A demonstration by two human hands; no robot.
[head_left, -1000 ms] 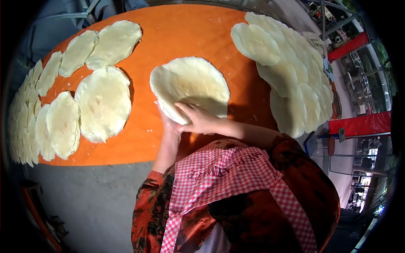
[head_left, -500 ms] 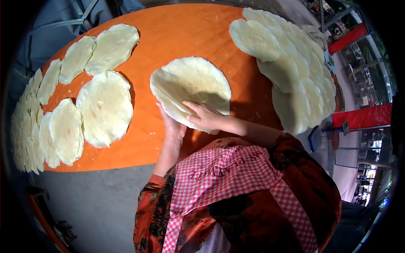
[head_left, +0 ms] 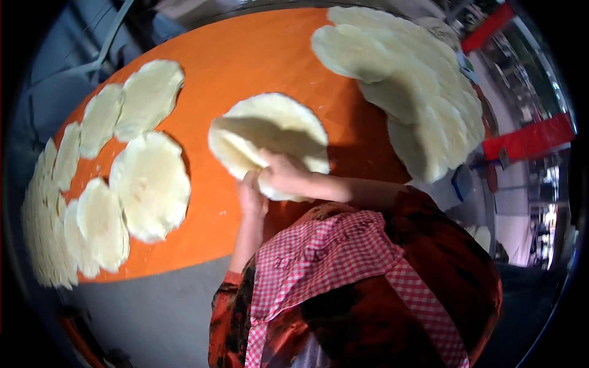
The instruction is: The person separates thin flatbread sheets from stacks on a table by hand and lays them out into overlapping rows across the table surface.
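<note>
A round, pale flatbread lies in front of me on the orange tabletop, its near-left part lifted into a fold. My left hand is closed on the near edge of this flatbread, pinching it from below. Just right of it, my right hand is also closed, its fingers gripping the bread near the fold. Part of the near rim is hidden behind my hands. Shadow falls across the middle of the bread.
Several overlapping flatbreads cover the right end of the orange table. More flatbreads, including a large one, lie at the left, running into a dense row at the far left. Grey floor shows below the near edge.
My right hand has gone from lying spread on the bread to gripping it beside my left hand. The near-left fold is gathered more tightly. The view has tilted slightly.
</note>
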